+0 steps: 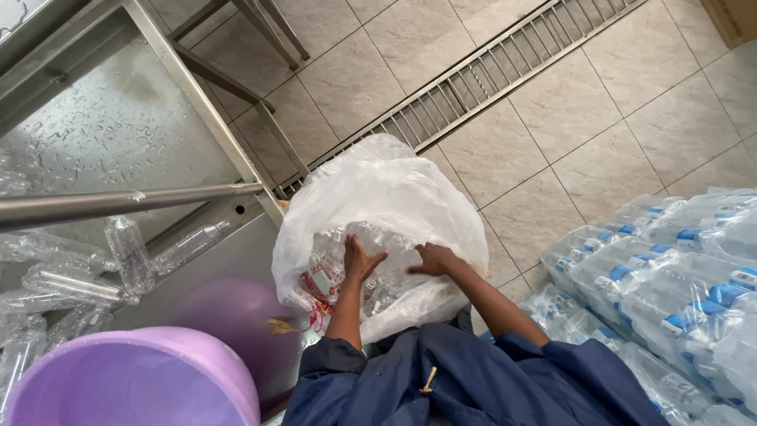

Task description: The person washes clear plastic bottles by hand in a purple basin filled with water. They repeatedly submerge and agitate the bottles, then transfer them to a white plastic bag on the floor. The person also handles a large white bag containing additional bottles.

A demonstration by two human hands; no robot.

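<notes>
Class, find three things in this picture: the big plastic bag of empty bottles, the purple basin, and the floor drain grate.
plastic bag (394,189): head view, on its bulging upper side.
purple basin (165,341): head view, on its near rim.
floor drain grate (473,83): head view, on the middle bars.

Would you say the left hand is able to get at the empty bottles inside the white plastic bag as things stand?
Probably yes. The left hand is already inside the open mouth of the white plastic bag, resting on the clear empty bottles, with nothing covering them. The right hand lies beside it, not blocking.
</notes>
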